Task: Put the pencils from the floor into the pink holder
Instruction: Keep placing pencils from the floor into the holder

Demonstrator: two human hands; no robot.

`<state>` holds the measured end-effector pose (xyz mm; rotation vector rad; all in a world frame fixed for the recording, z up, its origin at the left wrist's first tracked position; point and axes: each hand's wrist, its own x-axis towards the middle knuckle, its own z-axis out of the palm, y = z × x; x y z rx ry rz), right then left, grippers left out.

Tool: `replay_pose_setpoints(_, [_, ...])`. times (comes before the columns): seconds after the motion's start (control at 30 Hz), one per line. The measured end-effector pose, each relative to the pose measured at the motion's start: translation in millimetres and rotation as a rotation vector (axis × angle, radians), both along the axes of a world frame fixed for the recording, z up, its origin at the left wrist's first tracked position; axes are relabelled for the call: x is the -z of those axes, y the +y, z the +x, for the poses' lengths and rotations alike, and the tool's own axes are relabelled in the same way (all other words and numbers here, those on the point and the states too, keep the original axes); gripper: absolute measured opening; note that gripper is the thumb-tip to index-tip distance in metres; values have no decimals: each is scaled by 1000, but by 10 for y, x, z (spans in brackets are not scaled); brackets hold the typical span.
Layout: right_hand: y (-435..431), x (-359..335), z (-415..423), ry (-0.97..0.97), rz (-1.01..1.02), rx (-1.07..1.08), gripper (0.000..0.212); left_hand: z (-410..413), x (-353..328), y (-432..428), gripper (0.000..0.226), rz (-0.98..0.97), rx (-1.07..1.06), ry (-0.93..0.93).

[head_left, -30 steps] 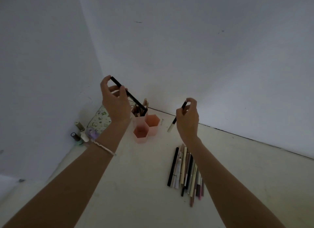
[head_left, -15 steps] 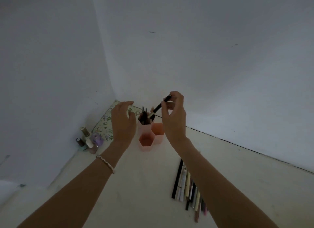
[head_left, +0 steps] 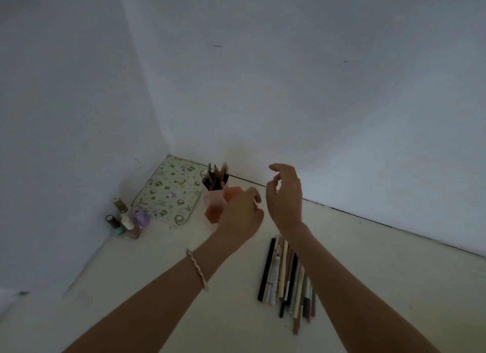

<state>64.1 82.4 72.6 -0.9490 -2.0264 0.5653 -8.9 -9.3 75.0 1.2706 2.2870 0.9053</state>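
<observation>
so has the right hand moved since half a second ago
Yes: the right hand has drawn back rightward from over the pink hexagonal plastic holder, now empty.

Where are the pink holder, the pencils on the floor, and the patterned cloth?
pink holder (head_left: 213,205): head view, left front wall.
pencils on the floor (head_left: 285,276): head view, middle of the pile.
patterned cloth (head_left: 168,192): head view, its centre.

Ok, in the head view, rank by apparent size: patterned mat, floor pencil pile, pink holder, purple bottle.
Largest: patterned mat and pencil pile, about alike, the pile nearer the camera, so unranked.
Then pink holder, partly hidden by the left hand.
Smallest: purple bottle.
</observation>
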Motion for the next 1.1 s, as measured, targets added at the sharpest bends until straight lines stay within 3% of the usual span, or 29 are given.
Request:
replay_pose_setpoints(0.07, [68,2,196,-1,-86,9,33,248,232,38,19,-306,86,-6])
replay_pose_setpoints(0.17, [135,37,485,-47,-123,29,29,543,557,41,29,-514,96,30])
replay_pose_setpoints(0.33, [192,113,846,-100,-177,54,28,740,759,53,33,-568,49,88])
replay_pose_setpoints(0.53, [115,247,951,-148,-273,17,26,708,776,67,25,-545,7,-14])
replay_pose_setpoints(0.67, [64,279,938,-208,-307,-24,24,607,660,65,22,-445,-60,-80])
replay_pose_setpoints(0.73, [56,267,931,-255,-329,-31,21,477,501,97,20,-276,-127,-132])
replay_pose_setpoints(0.9, [-24,308,796,-607,-428,-60,13,194,-22,187,20,79,-209,-194])
replay_pose_setpoints(1.1, [-124,524,558,-863,-293,4,27,136,-165,143,17,179,-229,-211])
